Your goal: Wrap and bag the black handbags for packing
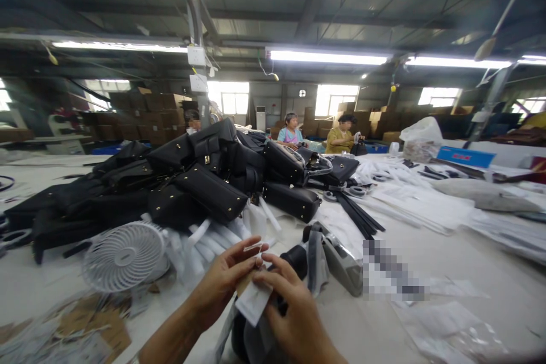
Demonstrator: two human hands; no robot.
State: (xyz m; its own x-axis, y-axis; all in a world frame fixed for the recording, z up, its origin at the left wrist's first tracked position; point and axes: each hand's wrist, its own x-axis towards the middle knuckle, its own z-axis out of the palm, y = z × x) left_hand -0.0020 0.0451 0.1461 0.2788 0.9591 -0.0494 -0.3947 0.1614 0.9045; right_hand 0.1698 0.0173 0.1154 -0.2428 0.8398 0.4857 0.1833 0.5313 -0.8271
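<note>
The left hand (226, 270) pinches a thin cord (255, 248) and the right hand (294, 307) a white tag (255, 302), fingertips meeting above a dark item (244, 344) they partly cover. A white fan (123, 256) stands to the left, a grey bag (347, 267) just beyond the right hand. Behind, heaped black bags (213, 190) block much of the table and partly hide 1 of 3 people; cardboard boxes (160, 119) are stacked farther back.

A small white tag (255, 304) slants down between the left hand (234, 266) and right hand (288, 293) — flat, rectangular, brown card (244, 282) at its upper edge — with thin white string (255, 247) looped above.
</note>
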